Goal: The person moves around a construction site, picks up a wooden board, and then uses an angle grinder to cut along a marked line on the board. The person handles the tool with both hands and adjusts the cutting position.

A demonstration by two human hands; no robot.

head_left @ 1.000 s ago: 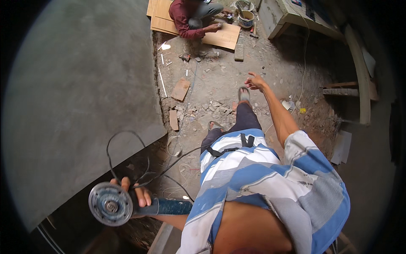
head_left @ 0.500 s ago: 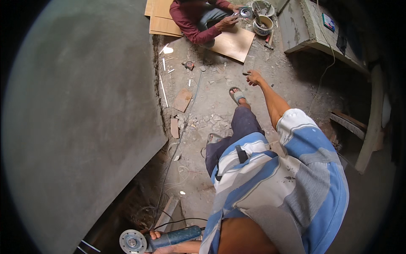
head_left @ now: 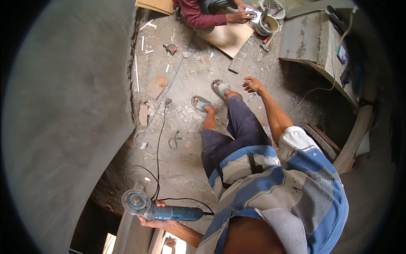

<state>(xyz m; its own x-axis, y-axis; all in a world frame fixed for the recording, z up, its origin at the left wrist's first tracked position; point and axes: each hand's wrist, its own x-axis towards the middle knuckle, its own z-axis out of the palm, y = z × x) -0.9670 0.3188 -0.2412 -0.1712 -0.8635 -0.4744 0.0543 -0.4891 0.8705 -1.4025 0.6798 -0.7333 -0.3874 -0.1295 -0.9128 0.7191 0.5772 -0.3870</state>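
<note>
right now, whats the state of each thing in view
Angle grinder: held in left hand, whether running unclear
Right hand: free, fingers loosely bent
Black cord: looped near the grinder
Tape measure: lying on the floor
Nearer bucket: open, something inside
Sandals: both worn

Light: diffuse, muted. Lower-edge gap [head_left: 180,246] glared white; shadow lay beneath grey ledge [head_left: 300,40]. Edges bowed; picture corners blackened.

From here I see a dark blue-bodied grinder [head_left: 182,213] in the left hand [head_left: 156,222], black cable [head_left: 158,161] beyond that hand, and a shirt [head_left: 253,184] banded blue, white and grey to its right.
</note>
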